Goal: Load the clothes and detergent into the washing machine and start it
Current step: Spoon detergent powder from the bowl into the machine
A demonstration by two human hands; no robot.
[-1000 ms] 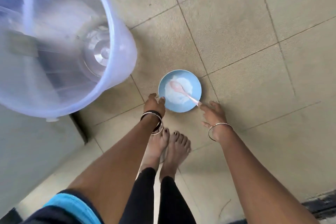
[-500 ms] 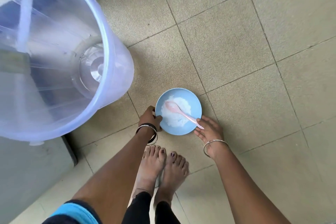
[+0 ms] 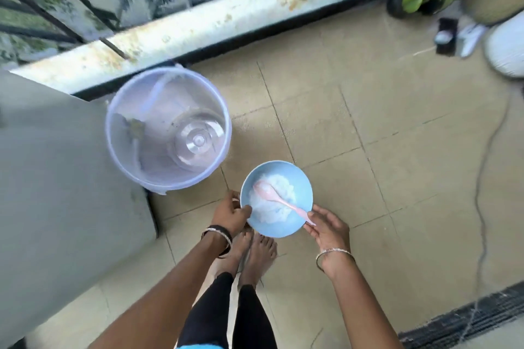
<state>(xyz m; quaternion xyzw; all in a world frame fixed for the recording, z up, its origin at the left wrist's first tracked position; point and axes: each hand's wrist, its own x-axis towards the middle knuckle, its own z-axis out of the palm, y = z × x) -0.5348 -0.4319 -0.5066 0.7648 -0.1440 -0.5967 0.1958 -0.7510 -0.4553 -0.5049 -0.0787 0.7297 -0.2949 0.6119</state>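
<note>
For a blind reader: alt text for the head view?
The left hand and right hand hold a round light-blue bowl of white powder, with a pink plastic spoon in it, by its rim above a beige tiled floor. A translucent lavender plastic tub stands open at the left.

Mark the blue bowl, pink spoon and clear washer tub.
round light-blue plastic bowl point(image 3: 299, 182): head view, bare inner wall, upper right.
pink plastic spoon point(image 3: 279, 200): head view, middle of the handle.
translucent round plastic washer tub point(image 3: 120, 144): head view, inner wall, left side.
</note>
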